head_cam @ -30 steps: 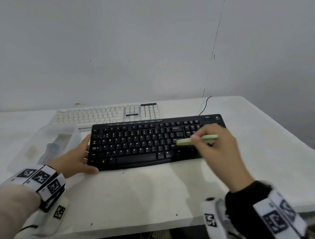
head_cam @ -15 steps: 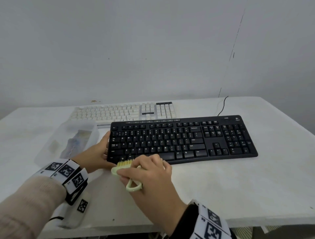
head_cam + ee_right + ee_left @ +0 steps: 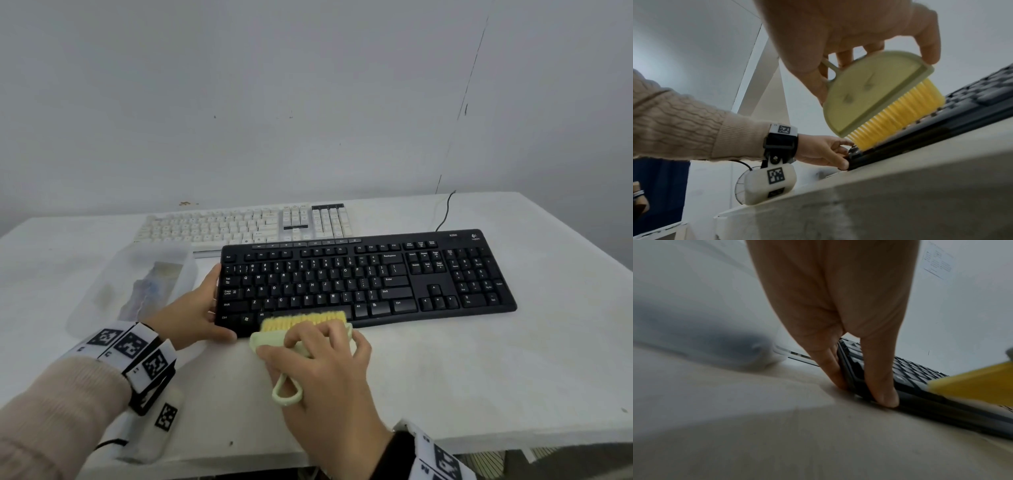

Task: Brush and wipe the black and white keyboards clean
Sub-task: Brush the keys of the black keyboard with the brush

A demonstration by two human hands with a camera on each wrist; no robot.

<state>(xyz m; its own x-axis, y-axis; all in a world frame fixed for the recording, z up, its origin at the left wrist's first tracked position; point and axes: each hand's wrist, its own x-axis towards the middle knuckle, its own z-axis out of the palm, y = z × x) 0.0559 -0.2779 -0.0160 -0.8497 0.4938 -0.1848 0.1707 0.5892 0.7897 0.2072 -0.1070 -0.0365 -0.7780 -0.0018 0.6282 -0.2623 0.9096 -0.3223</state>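
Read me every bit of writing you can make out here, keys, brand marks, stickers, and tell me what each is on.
"K200": top right corner of the black keyboard, beside a logo too small to read.
"Backspace", "Enter", "Shift", "Ctrl", "Alt", "Tab", "Caps Lock", "Delete", letters Q to M, digits: its keycaps.
White keyboard: legends too faint to read.
Wrist bands: square black-and-white marker codes, no words.
Paper on the wall: print too blurred to read.

Head view looks forward and down from above onto the white table (image 3: 513, 359). Left wrist view sits low at table level, very close, facing along the fingers. Right wrist view looks up from below the table edge. All three share the flat black plastic keyboard (image 3: 428, 274) and yellow-bristled pale green brush (image 3: 869, 94).
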